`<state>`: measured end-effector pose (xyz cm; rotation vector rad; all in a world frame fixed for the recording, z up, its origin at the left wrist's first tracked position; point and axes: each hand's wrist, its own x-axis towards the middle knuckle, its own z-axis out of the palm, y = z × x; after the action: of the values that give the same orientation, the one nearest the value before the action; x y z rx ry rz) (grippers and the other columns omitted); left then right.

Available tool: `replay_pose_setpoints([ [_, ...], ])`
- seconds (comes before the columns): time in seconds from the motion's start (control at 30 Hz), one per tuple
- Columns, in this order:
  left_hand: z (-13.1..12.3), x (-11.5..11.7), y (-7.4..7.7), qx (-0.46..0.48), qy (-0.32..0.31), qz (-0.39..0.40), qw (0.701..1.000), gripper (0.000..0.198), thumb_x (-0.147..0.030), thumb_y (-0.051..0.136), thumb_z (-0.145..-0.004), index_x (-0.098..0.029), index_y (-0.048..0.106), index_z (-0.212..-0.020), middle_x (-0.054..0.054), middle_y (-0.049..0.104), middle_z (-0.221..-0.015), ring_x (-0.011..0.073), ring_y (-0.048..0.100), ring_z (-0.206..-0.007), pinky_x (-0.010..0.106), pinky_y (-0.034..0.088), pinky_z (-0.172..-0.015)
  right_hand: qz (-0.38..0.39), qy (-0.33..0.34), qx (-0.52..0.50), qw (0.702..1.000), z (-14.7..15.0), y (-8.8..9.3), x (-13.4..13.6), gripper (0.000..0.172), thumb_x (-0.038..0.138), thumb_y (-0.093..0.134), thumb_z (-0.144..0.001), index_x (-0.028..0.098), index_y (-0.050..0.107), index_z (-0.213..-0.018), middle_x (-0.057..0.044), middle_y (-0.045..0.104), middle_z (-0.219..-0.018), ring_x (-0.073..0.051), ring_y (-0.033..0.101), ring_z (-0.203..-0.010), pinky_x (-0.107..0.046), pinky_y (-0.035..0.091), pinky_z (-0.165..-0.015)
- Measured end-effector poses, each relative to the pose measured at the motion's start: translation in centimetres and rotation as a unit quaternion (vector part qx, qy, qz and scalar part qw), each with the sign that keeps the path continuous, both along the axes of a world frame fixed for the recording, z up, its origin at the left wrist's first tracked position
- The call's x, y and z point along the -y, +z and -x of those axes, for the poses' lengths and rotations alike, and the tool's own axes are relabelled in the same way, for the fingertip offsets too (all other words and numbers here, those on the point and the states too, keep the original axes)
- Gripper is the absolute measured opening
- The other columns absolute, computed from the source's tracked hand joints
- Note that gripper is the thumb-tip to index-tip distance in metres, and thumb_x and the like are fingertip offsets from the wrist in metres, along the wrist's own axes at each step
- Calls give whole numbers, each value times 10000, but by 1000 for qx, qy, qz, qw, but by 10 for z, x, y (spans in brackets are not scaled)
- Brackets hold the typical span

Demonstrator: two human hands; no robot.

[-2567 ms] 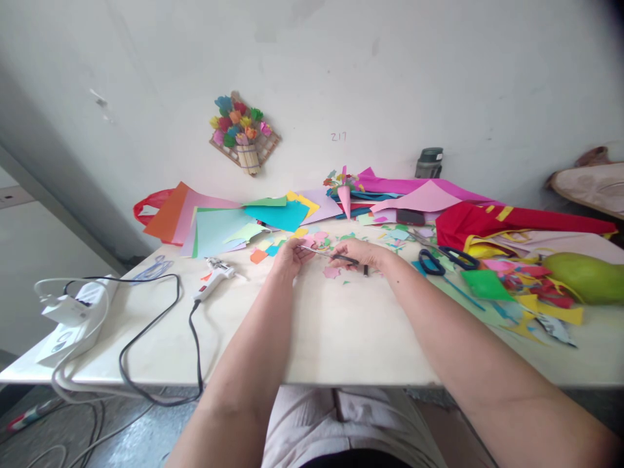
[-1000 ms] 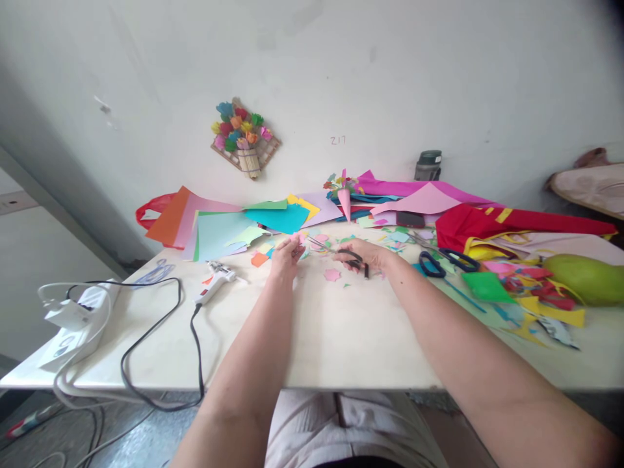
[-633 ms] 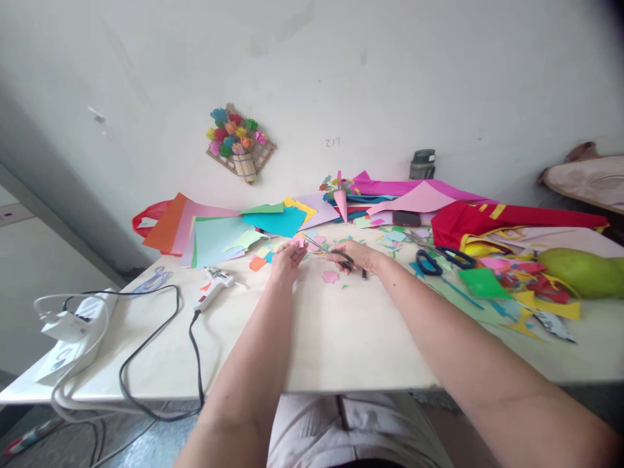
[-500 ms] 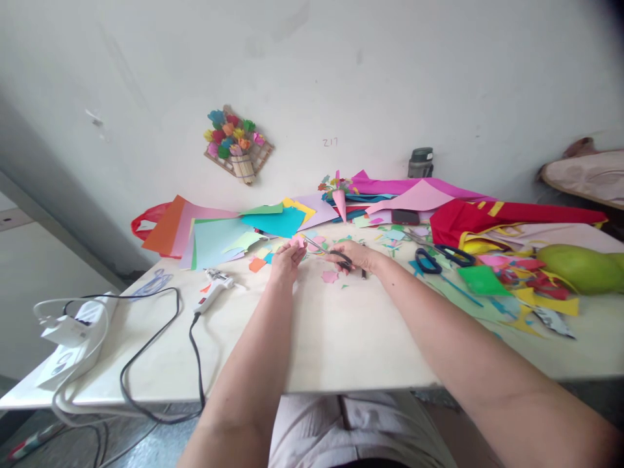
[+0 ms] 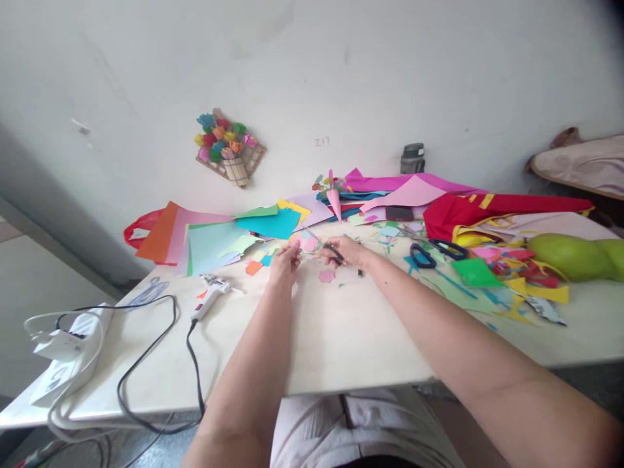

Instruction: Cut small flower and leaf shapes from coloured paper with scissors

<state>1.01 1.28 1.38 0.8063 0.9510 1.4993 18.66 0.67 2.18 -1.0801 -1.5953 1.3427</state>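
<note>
My left hand (image 5: 286,261) is closed, fingertips pinched on a small piece of pink paper (image 5: 295,243) above the middle of the table. Close by on the right, my right hand (image 5: 350,249) grips scissors (image 5: 334,254) by their dark handles. The metal blades point up and left, past the fingertips of my left hand; whether they touch the paper I cannot tell. On the table below lies a pink flower-like paper cutout (image 5: 326,276), with small coloured scraps around it. A pink paper cone with tiny paper flowers (image 5: 333,200) stands farther back.
A white glue gun (image 5: 209,300) lies left, its black cord running near a power strip (image 5: 92,338). Coloured paper sheets (image 5: 268,224) are spread at the back. To the right are blue-handled scissors (image 5: 423,256), paper scraps, green fruit (image 5: 565,255) and a red cloth (image 5: 453,218).
The scissors' blades have swung upward, away from the pink paper. My left fingers have curled in and cover more of the piece. The whole view has shifted slightly.
</note>
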Motion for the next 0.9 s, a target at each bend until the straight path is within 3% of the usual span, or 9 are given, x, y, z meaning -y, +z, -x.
replay_pose_setpoints([
  [0.2,-3,1,-1,-1,-18,3,1000,136,-166,707,-702,-143,573,-702,0,643,-650,88,642,-587,153,433,-496,14,-80,-32,996,3,4,1,265,241,769,-644,139,585,-804,15,614,-554,-58,505,-408,-155,300,-360],
  [0.37,-8,5,-2,-38,-61,-24,997,208,-218,747,-654,-164,549,-689,7,658,-694,169,690,-737,210,488,-604,11,-123,-75,990,7,5,1,328,158,771,-591,154,575,-854,46,568,-515,-84,541,-461,-159,308,-387],
  [0.57,-12,3,-8,-69,-66,-50,994,287,-296,799,-573,-164,557,-656,-7,628,-667,155,667,-735,243,493,-680,13,-150,-89,985,13,6,4,349,186,774,-582,164,567,-862,57,556,-517,-82,535,-476,-171,371,-446],
  [0.77,-13,1,-11,-60,-106,-50,991,303,-331,812,-550,-170,598,-692,-15,639,-688,133,647,-712,249,479,-697,7,-172,-122,977,17,3,0,292,64,681,-609,157,554,-856,74,528,-487,-70,502,-434,-166,372,-438],
  [0.9,-16,4,-8,-60,-129,-37,989,294,-313,812,-542,-160,604,-683,7,660,-712,147,650,-727,268,477,-712,-44,-184,-101,977,17,2,-3,242,28,593,-649,158,540,-847,73,515,-494,-73,500,-427,-174,383,-435],
])
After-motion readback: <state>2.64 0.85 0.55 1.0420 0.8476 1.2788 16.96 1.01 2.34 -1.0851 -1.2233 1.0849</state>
